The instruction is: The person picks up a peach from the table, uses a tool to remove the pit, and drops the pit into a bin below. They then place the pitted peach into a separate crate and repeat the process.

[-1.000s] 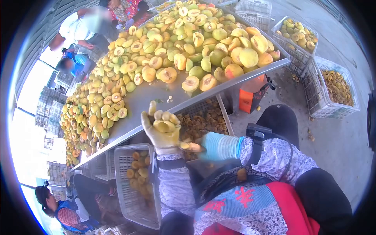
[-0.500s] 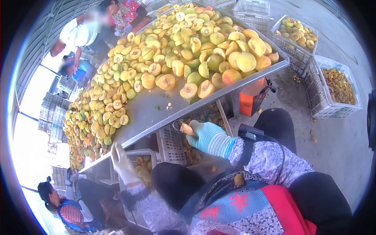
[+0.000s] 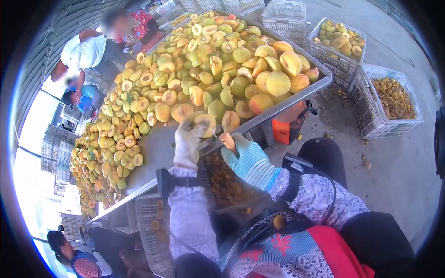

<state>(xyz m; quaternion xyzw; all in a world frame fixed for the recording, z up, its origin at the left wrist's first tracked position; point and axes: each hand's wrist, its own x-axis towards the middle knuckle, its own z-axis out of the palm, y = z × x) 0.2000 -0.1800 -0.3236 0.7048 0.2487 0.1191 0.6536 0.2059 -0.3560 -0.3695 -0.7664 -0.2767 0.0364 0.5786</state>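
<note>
My left hand point(image 3: 187, 146), in a white glove, has its fingers closed around a halved peach point(image 3: 206, 123) at the near edge of the metal table. A blue-and-white striped glove covers my right hand point(image 3: 249, 163). It grips the wooden handle of a pitting tool point(image 3: 226, 140), whose metal end points at the peach half and is partly hidden. Just behind, another peach half point(image 3: 231, 121) lies cut side toward me. A large heap of halved peaches point(image 3: 185, 76) covers much of the table point(image 3: 155, 144).
Below the table edge stands a crate of pits and scraps point(image 3: 225, 183), with another crate point(image 3: 150, 231) to its left. An orange-black bag point(image 3: 286, 129) hangs at right. Crates of peaches point(image 3: 340, 39) and scraps point(image 3: 394, 99) stand on the floor. Several people are at left.
My left hand has moved right and up from the table's edge, and now holds a peach half. My right hand has risen slightly with the tool toward it.
</note>
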